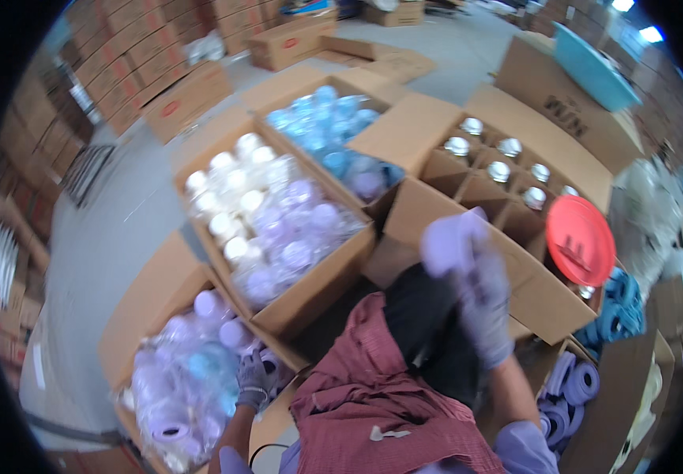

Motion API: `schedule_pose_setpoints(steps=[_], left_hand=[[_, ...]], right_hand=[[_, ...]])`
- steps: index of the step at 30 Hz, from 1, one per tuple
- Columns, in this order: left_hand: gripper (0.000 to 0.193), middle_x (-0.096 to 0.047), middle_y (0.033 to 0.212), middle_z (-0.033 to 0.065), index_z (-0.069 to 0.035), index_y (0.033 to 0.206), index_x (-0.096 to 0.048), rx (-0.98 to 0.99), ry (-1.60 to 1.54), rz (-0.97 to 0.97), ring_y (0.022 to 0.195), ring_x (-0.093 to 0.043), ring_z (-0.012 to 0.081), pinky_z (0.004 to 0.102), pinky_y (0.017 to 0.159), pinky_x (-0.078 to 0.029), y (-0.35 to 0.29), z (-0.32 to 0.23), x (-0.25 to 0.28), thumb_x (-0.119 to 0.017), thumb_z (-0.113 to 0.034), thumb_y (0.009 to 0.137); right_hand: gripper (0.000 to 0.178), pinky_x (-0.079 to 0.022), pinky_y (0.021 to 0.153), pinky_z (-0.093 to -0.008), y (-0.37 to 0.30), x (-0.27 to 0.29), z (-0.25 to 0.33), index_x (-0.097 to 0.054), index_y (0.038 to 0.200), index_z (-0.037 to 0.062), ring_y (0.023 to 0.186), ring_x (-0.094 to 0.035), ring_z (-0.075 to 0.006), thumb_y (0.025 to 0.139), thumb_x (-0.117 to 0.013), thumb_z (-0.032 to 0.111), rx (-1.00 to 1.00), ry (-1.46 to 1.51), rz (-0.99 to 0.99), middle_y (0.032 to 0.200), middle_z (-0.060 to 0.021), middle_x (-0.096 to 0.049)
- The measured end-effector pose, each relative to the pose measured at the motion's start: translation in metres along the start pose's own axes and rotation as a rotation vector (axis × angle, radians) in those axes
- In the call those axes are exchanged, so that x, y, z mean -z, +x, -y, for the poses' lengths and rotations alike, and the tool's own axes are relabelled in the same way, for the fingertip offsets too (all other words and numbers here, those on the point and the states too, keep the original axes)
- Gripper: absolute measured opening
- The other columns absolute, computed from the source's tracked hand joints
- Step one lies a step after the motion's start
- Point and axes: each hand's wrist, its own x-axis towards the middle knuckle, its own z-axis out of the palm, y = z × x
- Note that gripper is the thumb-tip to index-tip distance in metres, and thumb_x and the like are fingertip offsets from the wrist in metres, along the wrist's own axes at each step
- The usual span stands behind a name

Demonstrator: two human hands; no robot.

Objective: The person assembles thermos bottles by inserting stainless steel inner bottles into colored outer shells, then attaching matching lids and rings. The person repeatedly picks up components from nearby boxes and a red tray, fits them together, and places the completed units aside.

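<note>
My right hand (pixel 485 296), in a light purple glove and smeared by motion, is raised in front of the divided carton. It is closed around a purple plastic cup-shaped piece (pixel 450 241). Low on the left, my left hand (pixel 254 381), in a greyish purple glove, reaches into an open box (pixel 148 304). Its fingers bend against a purple round piece with a dark hole (pixel 272 365), and its fingertips are partly hidden. Around that hand lie several purple pieces (pixel 156 379) in clear plastic wrap, with a light blue one (pixel 208 362) among them.
A carton with cardboard dividers (pixel 507 257) holds silver-topped bottles (pixel 499 171), with a red round tray (pixel 581 237) on its right corner. Ahead stand boxes of white caps (pixel 250 201) and blue pieces (pixel 325 118). Purple straps (pixel 560 395) fill a box at right.
</note>
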Motion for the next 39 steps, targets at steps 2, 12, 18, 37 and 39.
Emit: schedule_pose_setpoints(steps=[2, 12, 18, 37, 39], left_hand=[[0.082, -0.044, 0.140, 0.0246, -0.005, 0.134, -0.049, -0.071, 0.204, -0.060, 0.123, -0.050, 0.0448, 0.0501, 0.101, -0.044, 0.006, 0.028, -0.052, -0.078, -0.048, 0.070], [0.052, -0.058, 0.094, 0.0169, 0.000, 0.099, -0.063, -0.481, -0.005, -0.185, 0.085, -0.060, 0.0352, 0.0438, 0.077, -0.051, 0.001, -0.073, 0.262, -0.081, -0.026, 0.058], [0.072, -0.053, 0.111, 0.0140, -0.004, 0.120, -0.050, -0.973, -0.430, -0.478, 0.099, -0.055, 0.0305, 0.0430, 0.086, -0.046, -0.006, -0.221, 0.260, -0.085, -0.017, 0.059], [0.016, -0.068, 0.103, 0.0145, 0.004, 0.105, -0.065, -0.722, -1.119, -0.139, 0.096, -0.065, 0.0263, 0.0347, 0.087, -0.052, 0.107, -0.314, 0.127, -0.059, -0.006, 0.093], [0.018, -0.068, 0.107, 0.0141, 0.004, 0.108, -0.065, -0.677, -1.262, -0.016, 0.100, -0.065, 0.0250, 0.0345, 0.089, -0.052, 0.136, -0.346, 0.127, -0.054, -0.007, 0.098]], right_hand=[[0.035, -0.047, 0.093, -0.0419, 0.023, 0.053, -0.062, -0.060, 0.123, -0.0002, 0.113, -0.057, -0.0351, 0.089, -0.066, 0.007, 0.078, -0.236, -0.227, 0.129, -0.0200, -0.059], [0.036, -0.043, 0.099, -0.0489, 0.023, 0.133, -0.181, -0.063, 0.118, 0.0058, 0.113, -0.057, -0.0355, 0.089, -0.066, 0.026, -0.247, -0.695, -0.210, 0.123, -0.0155, -0.062], [0.036, -0.044, 0.101, -0.0381, 0.056, 0.060, -0.098, -0.059, 0.124, -0.0005, 0.117, -0.057, -0.0320, 0.095, -0.061, 0.021, -0.317, 0.346, -0.037, 0.122, -0.0183, -0.061], [0.055, -0.048, 0.097, -0.0495, 0.233, -0.104, -0.265, -0.050, 0.135, 0.0194, 0.114, -0.056, -0.0425, 0.085, -0.070, 0.030, -0.415, -0.335, 0.450, 0.124, -0.0221, -0.054], [0.051, -0.046, 0.098, -0.0522, 0.229, -0.099, -0.257, -0.053, 0.132, 0.0220, 0.118, -0.054, -0.0408, 0.084, -0.069, 0.030, -0.271, -0.351, 0.381, 0.123, -0.0189, -0.056]])
